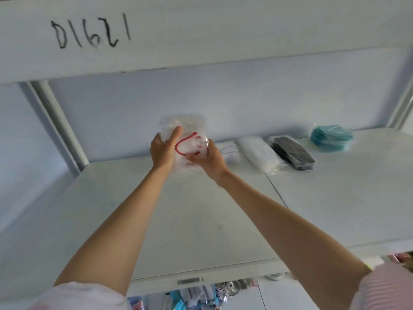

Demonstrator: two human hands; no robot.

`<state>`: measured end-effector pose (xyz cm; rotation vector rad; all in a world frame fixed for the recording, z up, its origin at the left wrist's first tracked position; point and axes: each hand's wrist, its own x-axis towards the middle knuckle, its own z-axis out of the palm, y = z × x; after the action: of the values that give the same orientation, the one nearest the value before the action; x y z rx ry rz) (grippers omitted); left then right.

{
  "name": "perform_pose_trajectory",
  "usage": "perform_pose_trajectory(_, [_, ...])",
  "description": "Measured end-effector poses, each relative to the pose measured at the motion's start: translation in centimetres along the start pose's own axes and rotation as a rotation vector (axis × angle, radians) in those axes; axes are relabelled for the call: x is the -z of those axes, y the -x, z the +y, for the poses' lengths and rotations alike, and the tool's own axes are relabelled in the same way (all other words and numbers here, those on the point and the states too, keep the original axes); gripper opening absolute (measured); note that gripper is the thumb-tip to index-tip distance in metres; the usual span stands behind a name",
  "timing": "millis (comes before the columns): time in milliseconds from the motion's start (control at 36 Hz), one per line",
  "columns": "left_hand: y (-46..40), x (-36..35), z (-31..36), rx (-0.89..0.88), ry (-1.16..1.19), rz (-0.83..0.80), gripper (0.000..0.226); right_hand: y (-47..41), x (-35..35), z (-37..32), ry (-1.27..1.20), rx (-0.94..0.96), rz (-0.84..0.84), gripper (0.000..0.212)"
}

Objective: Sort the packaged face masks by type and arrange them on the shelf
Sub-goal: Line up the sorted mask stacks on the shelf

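Head view, frame centre: left hand [162,151] and right hand [209,161] both gripped a clear packet of white masks with red loops [188,139] above the shelf [201,220]; white [259,156], black [292,154] and blue packets [330,137] lay right

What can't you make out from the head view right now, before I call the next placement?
- White mask pack with red loops: print blurred; both hands, left hand and right hand, cover its sides.
- Pack with a blue loop: mostly behind the right hand.
- Items below the shelf: cut off by the bottom edge.
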<state>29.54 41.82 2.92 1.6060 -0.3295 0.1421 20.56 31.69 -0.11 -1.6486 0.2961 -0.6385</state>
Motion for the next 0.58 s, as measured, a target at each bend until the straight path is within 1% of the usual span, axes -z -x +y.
perform_pose_trajectory(56, [2.3,-3.5,1.2,0.008,0.023,0.007,0.049,1.1,3.9,-0.3,-0.013,0.001,0.024,0.052])
perform_pose_trajectory(111, [4.6,-7.0,2.4,0.038,0.019,0.010,0.055,2.1,7.8,-0.6,0.015,0.009,0.043,0.049])
perform_pose_trajectory(194, [8.0,-11.5,4.0,0.076,-0.026,-0.009,0.062,3.2,13.4,-0.8,0.083,0.005,0.047,0.054])
perform_pose_trajectory(278, [10.6,-15.3,5.6,0.098,-0.072,-0.028,0.072,3.7,18.2,-1.0,0.091,-0.020,0.057,0.057])
perform_pose_trajectory(361, [12.8,-18.7,7.0,0.136,-0.092,-0.035,0.068,4.0,22.3,-1.2,0.085,-0.037,0.048,0.057])
perform_pose_trajectory(417, [13.9,-20.7,7.7,0.154,-0.104,-0.058,0.069,3.9,24.7,-1.4,0.076,-0.065,0.041,0.056])
perform_pose_trajectory(472, [14.4,-22.6,8.1,0.177,-0.105,-0.086,0.075,3.6,26.9,-1.4,0.063,-0.090,0.046,0.052])
perform_pose_trajectory(583, [14.3,-26.7,8.6,0.225,-0.141,-0.180,0.091,2.3,30.9,-1.0,0.045,-0.102,0.073,0.052])
